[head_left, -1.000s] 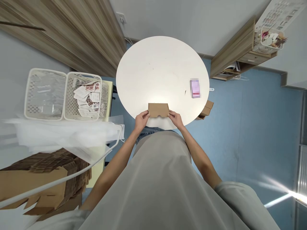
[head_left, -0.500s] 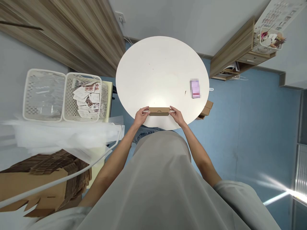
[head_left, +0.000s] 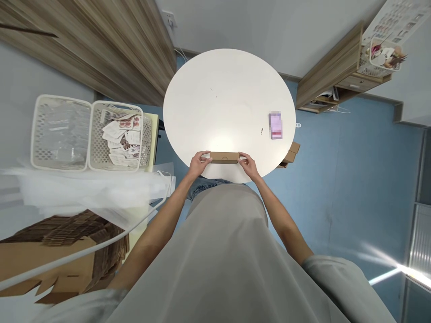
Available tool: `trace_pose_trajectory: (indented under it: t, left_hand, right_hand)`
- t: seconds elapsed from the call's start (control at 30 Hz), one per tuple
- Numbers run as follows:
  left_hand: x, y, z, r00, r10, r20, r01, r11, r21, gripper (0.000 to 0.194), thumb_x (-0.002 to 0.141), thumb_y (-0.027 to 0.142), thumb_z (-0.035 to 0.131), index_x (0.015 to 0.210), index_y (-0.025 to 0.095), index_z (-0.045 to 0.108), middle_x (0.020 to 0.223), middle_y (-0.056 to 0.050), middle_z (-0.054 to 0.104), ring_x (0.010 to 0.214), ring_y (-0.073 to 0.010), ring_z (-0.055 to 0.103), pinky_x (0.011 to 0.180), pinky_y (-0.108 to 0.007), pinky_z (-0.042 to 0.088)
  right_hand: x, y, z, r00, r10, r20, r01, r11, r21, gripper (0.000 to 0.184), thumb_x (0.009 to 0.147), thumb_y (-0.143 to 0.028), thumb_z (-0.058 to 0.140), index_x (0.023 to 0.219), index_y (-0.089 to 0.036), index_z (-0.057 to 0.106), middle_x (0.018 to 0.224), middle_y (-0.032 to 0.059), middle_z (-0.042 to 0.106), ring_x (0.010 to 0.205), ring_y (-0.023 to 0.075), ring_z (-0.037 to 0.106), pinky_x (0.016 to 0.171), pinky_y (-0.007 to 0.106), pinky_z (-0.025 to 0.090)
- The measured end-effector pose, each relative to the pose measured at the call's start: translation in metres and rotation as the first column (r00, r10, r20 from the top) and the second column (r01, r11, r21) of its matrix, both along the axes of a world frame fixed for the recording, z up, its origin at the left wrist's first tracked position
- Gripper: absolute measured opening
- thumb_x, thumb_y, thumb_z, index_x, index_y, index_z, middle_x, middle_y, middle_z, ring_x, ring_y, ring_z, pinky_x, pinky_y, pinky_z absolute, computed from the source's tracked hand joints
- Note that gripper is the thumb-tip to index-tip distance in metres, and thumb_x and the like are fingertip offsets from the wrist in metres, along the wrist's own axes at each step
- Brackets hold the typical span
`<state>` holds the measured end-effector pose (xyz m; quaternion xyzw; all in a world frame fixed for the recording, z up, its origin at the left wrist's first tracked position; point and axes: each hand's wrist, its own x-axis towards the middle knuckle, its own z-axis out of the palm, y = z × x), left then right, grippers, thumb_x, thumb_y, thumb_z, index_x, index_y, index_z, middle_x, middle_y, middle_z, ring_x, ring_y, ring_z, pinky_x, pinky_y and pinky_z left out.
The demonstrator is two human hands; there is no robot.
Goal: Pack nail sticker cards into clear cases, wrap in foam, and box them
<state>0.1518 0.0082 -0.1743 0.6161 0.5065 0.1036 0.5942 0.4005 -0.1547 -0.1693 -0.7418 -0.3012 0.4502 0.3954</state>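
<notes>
A small brown cardboard box (head_left: 224,157) lies lengthwise across the near edge of the round white table (head_left: 225,85). Its lid looks closed, with a half-round notch at the front edge. My left hand (head_left: 199,164) grips the box's left end between thumb and fingers. At the opposite end, my right hand (head_left: 248,165) pinches the box in the same way. What is inside the box is hidden.
A pixelated pink-purple packet (head_left: 275,125) rests on the table's right side. Open cardboard boxes (head_left: 291,153) stand below that edge. To the left are a basket of clear bags (head_left: 62,134), a basket of printed cards (head_left: 121,139), white sheeting (head_left: 87,190) and stacked flattened cardboard (head_left: 60,255).
The lid's front edge has come down, so the dark front strip seen earlier is narrower. Both hands stay at the box ends; the view has shifted slightly.
</notes>
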Motion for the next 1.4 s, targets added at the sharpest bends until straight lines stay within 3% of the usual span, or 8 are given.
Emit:
trace_pose_trajectory:
  t: [0.2,0.43,0.57,0.73,0.9,1.1,1.23,1.4]
  left_hand:
    - [-0.006,-0.003,0.009,0.999,-0.034,0.009,0.034,0.999,-0.015,0.047,0.091,0.043,0.076,0.133,0.023,0.074,0.142,-0.012,0.074,0.114,-0.0268,0.074,0.106,-0.043,0.06]
    - [-0.004,0.004,0.005,0.997,-0.073,0.008,0.073,0.997,0.017,0.048,0.09,0.044,0.077,0.134,0.024,0.076,0.148,-0.011,0.072,0.116,-0.0279,0.074,0.11,-0.044,0.059]
    - [-0.001,0.004,0.005,0.999,-0.04,-0.011,0.04,0.999,0.002,0.048,0.088,0.038,0.078,0.133,0.02,0.076,0.143,-0.014,0.075,0.115,-0.0299,0.076,0.112,-0.048,0.059]
    - [0.002,-0.005,0.007,0.999,0.044,0.013,-0.045,0.998,0.049,0.038,0.09,0.033,0.078,0.126,0.021,0.076,0.14,-0.013,0.076,0.122,-0.0305,0.076,0.111,-0.048,0.061]
    - [0.009,-0.021,-0.009,0.994,0.111,-0.021,-0.111,0.994,-0.014,0.044,0.09,0.031,0.08,0.132,0.018,0.072,0.13,-0.015,0.079,0.126,-0.0317,0.075,0.115,-0.05,0.058]
    - [0.009,-0.044,-0.04,0.986,0.066,-0.151,-0.074,0.996,-0.049,0.045,0.088,0.026,0.081,0.132,0.018,0.077,0.133,-0.016,0.079,0.123,-0.0336,0.077,0.117,-0.055,0.056]
    - [0.005,-0.056,-0.045,0.98,0.103,-0.169,-0.116,0.991,-0.065,0.048,0.089,0.032,0.079,0.136,0.022,0.077,0.142,-0.013,0.076,0.123,-0.033,0.077,0.117,-0.056,0.057]
    - [0.007,-0.073,-0.03,0.973,0.22,-0.065,-0.229,0.956,-0.186,0.059,0.095,0.04,0.077,0.149,0.017,0.068,0.152,-0.015,0.07,0.127,-0.0312,0.076,0.115,-0.053,0.059]
  right_hand:
    - [-0.008,-0.008,-0.003,0.998,-0.049,-0.044,0.049,0.999,-0.015,0.049,0.094,-0.056,0.068,0.13,-0.023,0.068,0.147,0.0138,0.069,0.103,0.0227,0.075,0.098,0.04,0.061]
    - [0.001,0.002,-0.003,0.994,-0.036,-0.103,0.028,0.996,-0.083,0.048,0.09,-0.041,0.076,0.133,-0.023,0.072,0.133,0.0119,0.076,0.11,0.0229,0.075,0.104,0.041,0.06]
    - [0.002,0.01,0.0,0.994,-0.07,-0.084,0.061,0.993,-0.104,0.044,0.09,-0.043,0.076,0.129,-0.021,0.075,0.123,0.0116,0.079,0.11,0.0245,0.076,0.105,0.044,0.06]
    - [-0.006,0.01,0.0,0.995,-0.092,-0.047,0.09,0.995,-0.04,0.04,0.089,-0.037,0.075,0.127,-0.023,0.074,0.139,0.011,0.076,0.114,0.0249,0.078,0.106,0.044,0.062]
    - [-0.013,0.001,-0.013,0.988,-0.152,-0.009,0.152,0.987,-0.062,0.035,0.088,-0.031,0.075,0.122,-0.022,0.072,0.136,0.0124,0.077,0.127,0.0257,0.075,0.112,0.044,0.06]
    - [-0.012,-0.016,-0.032,0.992,-0.119,0.032,0.123,0.976,-0.177,0.02,0.09,-0.029,0.074,0.109,-0.021,0.075,0.123,0.011,0.083,0.114,0.0241,0.08,0.11,0.045,0.061]
    - [-0.014,-0.023,-0.038,0.984,-0.167,-0.065,0.147,0.961,-0.235,0.02,0.092,-0.038,0.078,0.101,-0.02,0.075,0.107,0.0085,0.085,0.096,0.0237,0.084,0.101,0.046,0.066]
    - [-0.012,-0.029,-0.038,0.898,-0.278,-0.341,0.212,0.953,-0.218,0.026,0.085,-0.037,0.091,0.09,-0.019,0.073,0.094,0.0095,0.084,0.092,0.0256,0.084,0.105,0.045,0.066]
